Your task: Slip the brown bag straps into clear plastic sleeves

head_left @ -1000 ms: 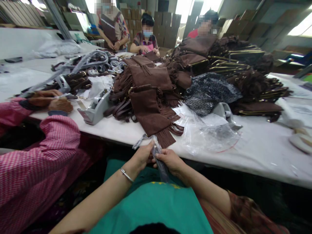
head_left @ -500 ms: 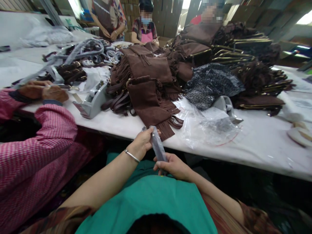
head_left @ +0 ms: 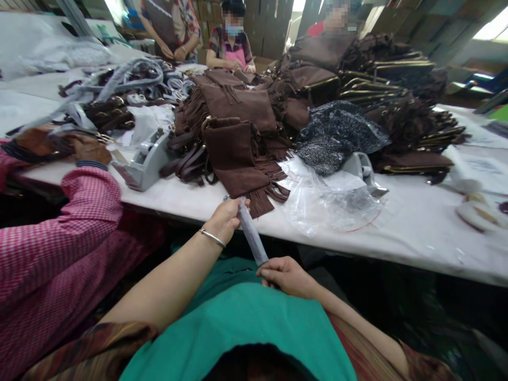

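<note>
Plastic-wrapped strip (head_left: 252, 235) spans the gap between the two hands, slanting down from the front edge of the tabletop (head_left: 416, 243) toward the green apron (head_left: 238, 323). Left hand (head_left: 226, 218): closed around the upper end, thumb near the top; bracelet (head_left: 212, 238) at the wrist. Right hand (head_left: 288, 276): lower end pinched between thumb and fingers. A small dark bit shows beside the left fingertips; too small to identify. Strip looks straight and flat along its visible length; contents not readable through the cloudy film. Handling, judged by eye: light, pliable across its width, unlikely to break; film probably slick and apt to wrinkle or slide over whatever is inside. Best hold: a flat pinch at each end, catching film and core together, with mild tension; a grip at one end only would probably let the other droop. Just beyond the left hand, a brown fringed bag (head_left: 234, 159) lies with its fringe near the tabletop edge. Grey tape dispenser (head_left: 148, 166) stands to its left; clear plastic bags (head_left: 313, 211) lie to its right, near a second dispenser (head_left: 359, 165).
</note>
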